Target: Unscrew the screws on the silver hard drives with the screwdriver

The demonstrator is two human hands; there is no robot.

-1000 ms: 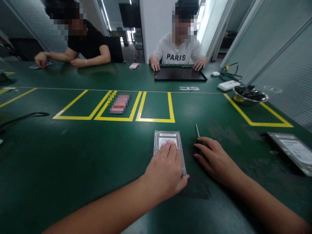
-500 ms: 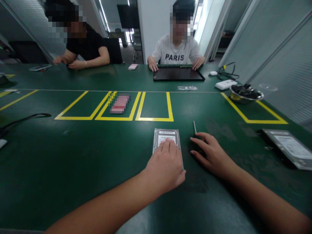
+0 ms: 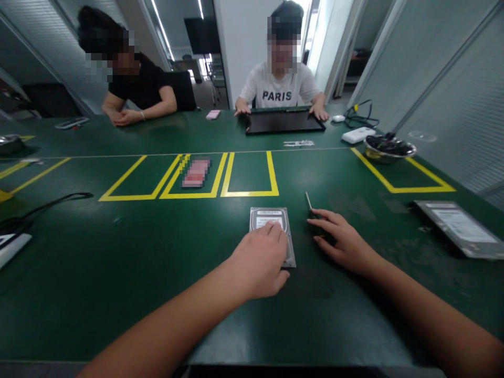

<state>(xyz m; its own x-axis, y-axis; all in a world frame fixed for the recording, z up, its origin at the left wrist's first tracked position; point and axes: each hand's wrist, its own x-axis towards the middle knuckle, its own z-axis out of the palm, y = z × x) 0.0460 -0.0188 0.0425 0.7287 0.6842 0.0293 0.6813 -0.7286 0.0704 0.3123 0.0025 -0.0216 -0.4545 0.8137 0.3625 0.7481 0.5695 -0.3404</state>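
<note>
A silver hard drive [image 3: 269,213] lies flat on the green table [image 3: 157,252] in front of me. My left hand [image 3: 262,252] rests over its left and near part. The fingers lie together on the drive's label, and the thumb sits apart, off its near edge. To the right, my right hand [image 3: 338,239] reaches over a thin tool with a metal shaft [image 3: 308,200], which looks like a screwdriver. Its fingers are spread and curved around the tool, and most of the handle is hidden beneath them.
A larger hard drive [image 3: 459,228] lies at the right. Behind it stands a metal bowl [image 3: 389,152] of dark parts, near a white box [image 3: 358,135]. Yellow tape [image 3: 250,193] marks areas, one holding a pink item [image 3: 197,173]. Two people sit opposite, one touching a dark panel [image 3: 285,122].
My left hand has slid toward me on the drive, and its thumb has left the near corner. My right thumb has shifted slightly. The view has turned a little, and the seated people's hands have moved.
</note>
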